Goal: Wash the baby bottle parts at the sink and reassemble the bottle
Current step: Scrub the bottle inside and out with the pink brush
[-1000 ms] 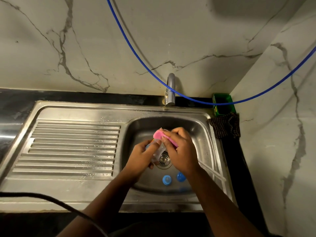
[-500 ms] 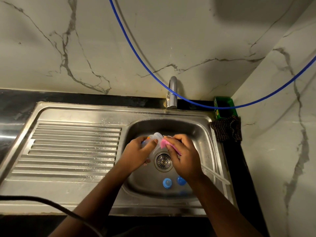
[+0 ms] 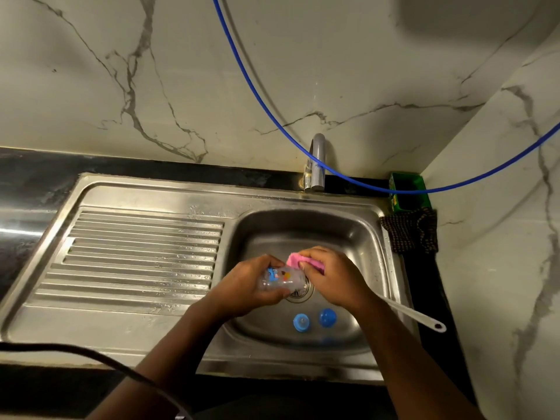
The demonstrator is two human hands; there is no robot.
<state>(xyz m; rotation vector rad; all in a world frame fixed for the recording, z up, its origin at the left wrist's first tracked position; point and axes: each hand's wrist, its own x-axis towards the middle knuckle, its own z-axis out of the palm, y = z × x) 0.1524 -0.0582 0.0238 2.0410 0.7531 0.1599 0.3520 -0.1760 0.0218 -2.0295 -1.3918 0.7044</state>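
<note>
Dim, warm light from above. Glare streak on black tabletop at left; soft sheen on sink ribs. Big shadow on wall top right. Wide-angle bend at edges, mild blur overall, lower corners v. dark.

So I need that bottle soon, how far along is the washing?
The bottle is already apart: two blue parts lie in the sink. In hand: the left hand holds the clear bottle body while the right hand holds a pink sponge against it. No water shows at the tap. Reassembly is left.
</note>
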